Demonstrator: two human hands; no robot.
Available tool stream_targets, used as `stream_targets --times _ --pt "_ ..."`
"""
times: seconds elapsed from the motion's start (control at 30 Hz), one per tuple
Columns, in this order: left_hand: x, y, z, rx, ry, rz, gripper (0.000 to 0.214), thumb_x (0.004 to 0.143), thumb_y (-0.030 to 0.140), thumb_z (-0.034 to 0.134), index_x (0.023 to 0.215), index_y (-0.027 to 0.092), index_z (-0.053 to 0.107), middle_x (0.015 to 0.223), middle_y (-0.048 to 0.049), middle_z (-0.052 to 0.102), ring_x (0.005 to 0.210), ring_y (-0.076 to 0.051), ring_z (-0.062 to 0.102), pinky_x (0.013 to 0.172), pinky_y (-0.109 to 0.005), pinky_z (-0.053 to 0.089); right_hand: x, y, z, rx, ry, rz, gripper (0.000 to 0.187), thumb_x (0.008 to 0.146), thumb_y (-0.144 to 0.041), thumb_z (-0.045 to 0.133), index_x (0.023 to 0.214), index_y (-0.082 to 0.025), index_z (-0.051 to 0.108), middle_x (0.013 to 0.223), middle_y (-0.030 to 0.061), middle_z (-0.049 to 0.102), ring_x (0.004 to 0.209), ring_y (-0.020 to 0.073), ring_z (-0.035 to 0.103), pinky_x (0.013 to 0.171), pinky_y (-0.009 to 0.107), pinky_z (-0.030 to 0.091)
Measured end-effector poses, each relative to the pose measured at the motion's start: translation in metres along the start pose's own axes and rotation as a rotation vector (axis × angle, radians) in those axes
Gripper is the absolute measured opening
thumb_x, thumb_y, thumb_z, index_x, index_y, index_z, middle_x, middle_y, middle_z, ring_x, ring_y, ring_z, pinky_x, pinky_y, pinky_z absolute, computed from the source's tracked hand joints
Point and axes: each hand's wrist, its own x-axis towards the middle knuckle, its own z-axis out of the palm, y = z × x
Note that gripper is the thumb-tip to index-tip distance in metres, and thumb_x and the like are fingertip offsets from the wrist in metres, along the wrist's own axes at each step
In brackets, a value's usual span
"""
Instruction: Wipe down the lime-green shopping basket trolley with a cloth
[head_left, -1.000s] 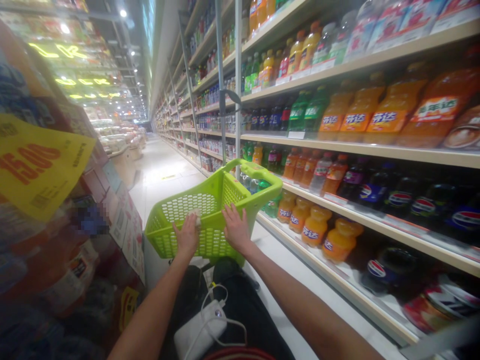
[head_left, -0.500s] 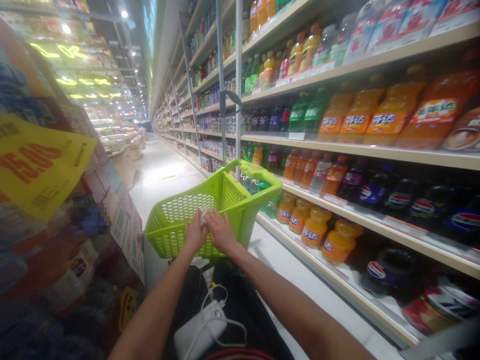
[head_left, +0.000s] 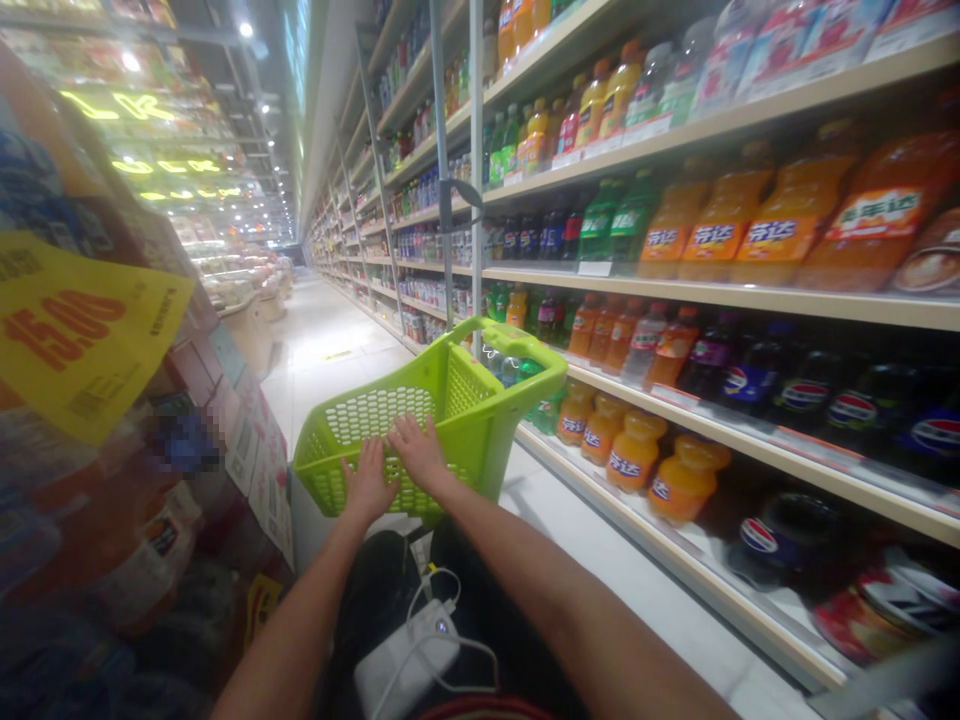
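A lime-green plastic shopping basket [head_left: 330, 445] with a mesh wall and a raised handle [head_left: 517, 348] stands in front of me in a shop aisle. My left hand [head_left: 367, 485] lies against the basket's near wall with its fingers stretched upward. My right hand [head_left: 416, 452] rests just beside it on the near rim, fingers spread. I see nothing in either hand. The two hands are almost touching. The inside of the basket is mostly hidden by its wall.
Long shelves [head_left: 720, 298] on the right hold orange soda bottles [head_left: 630, 455], dark cola bottles [head_left: 780, 385] and green bottles. A yellow price sign [head_left: 75, 335] and stacked goods crowd the left. The pale aisle floor [head_left: 322, 335] runs ahead. A white power bank [head_left: 409, 655] with cable hangs at my waist.
A second ago my left hand held a small white thing at the rim. My right hand came over to it. Now the white thing is out of sight and both hands lie flat.
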Motion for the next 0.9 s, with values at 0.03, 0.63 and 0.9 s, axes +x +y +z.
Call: stream_targets --times 0.03,0.63,0.9 --pt "0.0 0.0 0.0 0.015 0.003 -0.001 0.069 0.074 0.029 0.05 0.138 0.016 0.025 0.147 -0.0118 0.023 0.136 -0.025 0.016 0.108 -0.056 0.01 -0.002 0.005 -0.001 -0.004 0.001 -0.012 0.03 0.09 -0.019 0.038 0.117 -0.021 0.051 0.136 0.008 0.044 0.13 0.0255 0.03 0.104 0.057 0.019" --pt "-0.001 0.006 0.001 0.143 -0.016 -0.036 0.076 0.073 0.025 0.049 0.14 0.012 0.018 0.149 -0.0107 0.015 0.137 -0.025 0.012 0.107 -0.059 0.008 -0.029 0.064 -0.036 -0.083 0.07 0.04 0.036 0.087 -0.01 0.038 0.119 -0.021 0.053 0.133 0.0077 0.048 0.13 0.0243 0.033 0.105 0.054 0.017" --pt "-0.003 0.01 -0.001 0.148 -0.03 -0.054 0.076 0.072 0.024 0.047 0.14 0.011 0.016 0.149 -0.0097 0.013 0.138 -0.024 0.01 0.107 -0.058 0.008 -0.051 0.126 -0.096 -0.211 0.178 0.345 0.043 0.082 -0.006 0.036 0.119 -0.019 0.054 0.132 0.0096 0.048 0.128 0.028 0.034 0.103 0.059 0.013"
